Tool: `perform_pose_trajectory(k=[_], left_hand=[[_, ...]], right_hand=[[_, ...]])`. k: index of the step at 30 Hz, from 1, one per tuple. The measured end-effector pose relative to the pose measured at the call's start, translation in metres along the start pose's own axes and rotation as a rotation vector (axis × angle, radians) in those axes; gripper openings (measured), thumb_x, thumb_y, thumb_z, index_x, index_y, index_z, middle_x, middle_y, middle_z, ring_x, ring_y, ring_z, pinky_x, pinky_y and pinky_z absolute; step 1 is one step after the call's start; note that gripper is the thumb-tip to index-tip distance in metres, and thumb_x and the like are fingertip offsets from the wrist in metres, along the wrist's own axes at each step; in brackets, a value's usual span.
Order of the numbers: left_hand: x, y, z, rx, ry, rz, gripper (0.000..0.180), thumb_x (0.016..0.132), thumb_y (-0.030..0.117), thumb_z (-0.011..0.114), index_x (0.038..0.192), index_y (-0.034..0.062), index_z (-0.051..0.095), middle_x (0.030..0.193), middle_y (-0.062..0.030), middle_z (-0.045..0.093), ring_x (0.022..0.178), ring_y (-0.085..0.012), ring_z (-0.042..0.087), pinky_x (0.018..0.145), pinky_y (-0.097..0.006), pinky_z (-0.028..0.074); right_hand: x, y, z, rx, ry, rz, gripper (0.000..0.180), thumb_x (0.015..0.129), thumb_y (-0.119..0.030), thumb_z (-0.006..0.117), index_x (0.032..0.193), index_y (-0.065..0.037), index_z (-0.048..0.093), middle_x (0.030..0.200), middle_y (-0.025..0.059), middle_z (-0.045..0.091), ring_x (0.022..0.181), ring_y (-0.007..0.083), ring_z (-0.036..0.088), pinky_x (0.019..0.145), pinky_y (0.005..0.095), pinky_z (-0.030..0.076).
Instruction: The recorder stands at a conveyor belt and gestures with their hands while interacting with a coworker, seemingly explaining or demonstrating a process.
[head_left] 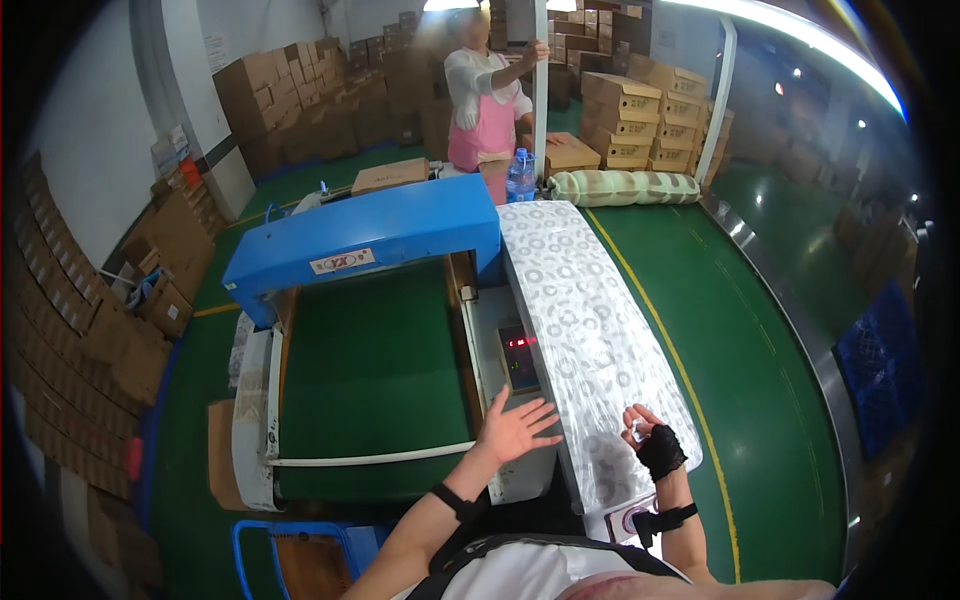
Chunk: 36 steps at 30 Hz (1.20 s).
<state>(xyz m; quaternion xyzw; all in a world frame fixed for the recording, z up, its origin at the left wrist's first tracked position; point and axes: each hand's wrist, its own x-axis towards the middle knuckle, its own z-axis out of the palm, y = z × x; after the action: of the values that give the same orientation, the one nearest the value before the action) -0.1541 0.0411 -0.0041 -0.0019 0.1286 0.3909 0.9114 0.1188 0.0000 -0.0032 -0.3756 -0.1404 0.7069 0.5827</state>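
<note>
My left hand (517, 428) is bare, with its fingers spread and nothing in it. It hovers beside the near end of a long padded surface (585, 300) covered in white patterned sheeting. My right hand (657, 445) wears a black fingerless glove. Its fingers curl around a small, pale, shiny bit (638, 430) above the same covered surface; what it is I cannot make out. Just beyond my left hand sits a dark control panel (519, 355) with red lit digits, on the side of a machine with a blue arch (370, 235) over a green belt (380, 370).
A white bar (370, 457) crosses the belt's near end. Beyond the arch stands a person (485, 110) in a pink apron, one hand on a post (539, 90). A blue bottle (520, 178), a patterned roll (625, 188) and stacked cartons (620, 120) are at the back.
</note>
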Motion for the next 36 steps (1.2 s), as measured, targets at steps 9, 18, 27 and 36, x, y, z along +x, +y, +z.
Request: perform_pose_trajectory(k=[9,18,27,36], left_hand=[[0.063,-0.043,0.002,0.044,-0.032,-0.201,0.075,0.071,0.056,0.04,0.119,0.0006,0.023,0.123,-0.0191,0.027,0.114,-0.0335,0.026,0.086,-0.057,0.022],[0.069,-0.052,0.003,0.034,0.013,-0.185,0.076,0.069,0.054,0.045,0.121,0.0039,0.022,0.123,-0.0188,0.026,0.113,-0.0327,0.027,0.087,-0.055,0.023],[0.078,-0.048,0.006,0.039,0.096,-0.126,0.073,0.07,0.052,0.045,0.122,0.0062,0.021,0.122,-0.0184,0.026,0.11,-0.0323,0.03,0.087,-0.053,0.024],[0.082,-0.039,-0.006,0.169,0.311,-0.1,0.063,0.073,0.043,0.046,0.117,0.0023,0.026,0.116,-0.0182,0.035,0.105,-0.0308,0.037,0.084,-0.05,0.03]], right_hand=[[-0.019,0.027,-0.04,0.219,0.207,0.059,0.055,0.062,0.013,0.029,0.116,0.001,0.029,0.114,0.0157,0.038,0.1,0.0282,0.042,0.07,0.0389,0.043],[-0.031,0.023,-0.045,0.249,0.234,0.024,0.053,0.062,0.012,0.03,0.114,0.002,0.031,0.113,0.0173,0.038,0.102,0.0285,0.042,0.07,0.0383,0.042],[-0.031,0.022,-0.059,0.288,0.234,0.004,0.05,0.062,0.011,0.031,0.111,0.005,0.033,0.114,0.0198,0.037,0.103,0.0303,0.041,0.071,0.0397,0.042],[-0.028,0.019,-0.066,0.322,0.298,0.023,0.055,0.059,0.011,0.031,0.113,0.003,0.031,0.1,0.0167,0.047,0.086,0.0256,0.049,0.067,0.036,0.043]])
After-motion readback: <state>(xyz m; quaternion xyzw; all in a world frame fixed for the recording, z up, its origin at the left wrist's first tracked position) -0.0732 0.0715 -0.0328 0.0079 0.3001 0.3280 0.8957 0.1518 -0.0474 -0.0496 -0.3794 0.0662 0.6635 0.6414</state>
